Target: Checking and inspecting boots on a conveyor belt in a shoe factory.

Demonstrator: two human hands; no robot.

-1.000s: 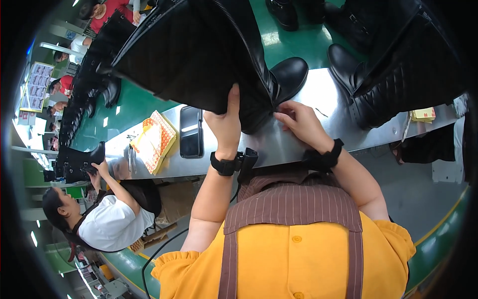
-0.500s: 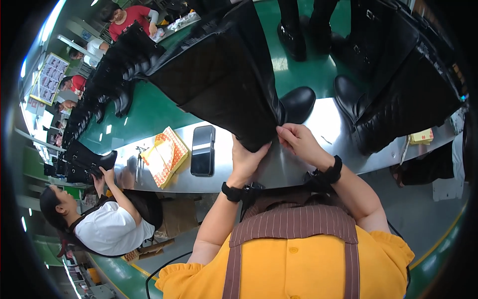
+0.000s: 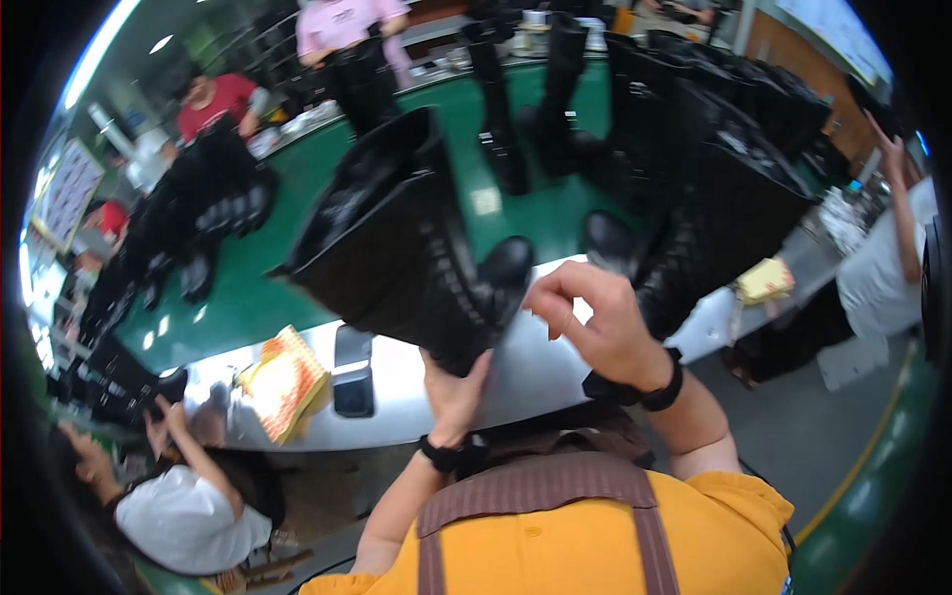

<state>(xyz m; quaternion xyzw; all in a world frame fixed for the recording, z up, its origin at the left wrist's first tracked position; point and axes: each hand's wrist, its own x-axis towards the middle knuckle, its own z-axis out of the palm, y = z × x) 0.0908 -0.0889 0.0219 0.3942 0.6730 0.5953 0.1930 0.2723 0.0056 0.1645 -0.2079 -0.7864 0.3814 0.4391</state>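
A tall black boot [image 3: 397, 258] stands at the front edge of the work surface, its wide shaft leaning to the left and its toe pointing away. My left hand [image 3: 454, 397] is wrapped round the lower back of it, near the heel. Just to the right of the boot my right hand [image 3: 607, 327] is raised, apart from it, with thumb and fingers curled together. Whatever those fingers may pinch is hidden or too small to make out. Another tall black boot [image 3: 694, 213] stands right of my right hand.
A dark phone [image 3: 353, 372] and a yellow-and-orange patterned paper pad [image 3: 288, 382] lie on the metal strip [image 3: 397, 424] to the left. Rows of black boots [image 3: 213, 188] line the green tabletop [image 3: 297, 208]. Co-workers sit or stand left, right and across.
My right hand has lifted away from the boot's heel area. The left hand keeps its hold on the boot. The view has shifted, showing more of the far side and right.
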